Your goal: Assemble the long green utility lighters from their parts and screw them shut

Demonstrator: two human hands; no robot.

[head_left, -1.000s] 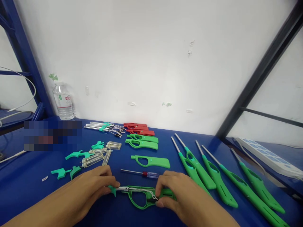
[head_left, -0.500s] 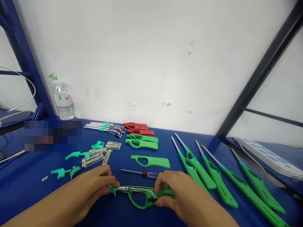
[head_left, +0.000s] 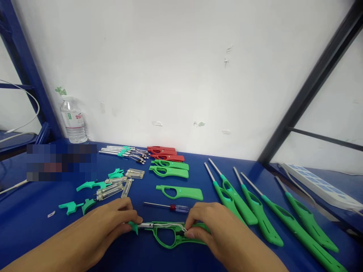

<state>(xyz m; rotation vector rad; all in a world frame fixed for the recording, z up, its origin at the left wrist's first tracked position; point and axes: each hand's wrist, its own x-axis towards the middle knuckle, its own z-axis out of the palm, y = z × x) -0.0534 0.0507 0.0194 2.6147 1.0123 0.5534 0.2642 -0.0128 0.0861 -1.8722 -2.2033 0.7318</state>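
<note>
Currently, an open green shell lies on the table, directly before the person, its nose toward the left hand. That hand is closed in a pinch on a teal collar and the metal tube ahead of the shell, presumably to keep the tube aligned with the nose. The right hand is closed over the handle, thumb and finger pinching the white wires, probably to seat them; its other contacts are hidden from where I stand. One screwdriver lies just behind the shell, apparently for easy reach. Quantities are as follows: three loose green shells; two or three red shells, overlapping; five lighters at right, likely ranked there to separate them from loose parts; one bottle near the wall. Wired tubes, clear tanks and teal pieces overlap at left: several of each, exact counts indeterminable.
</note>
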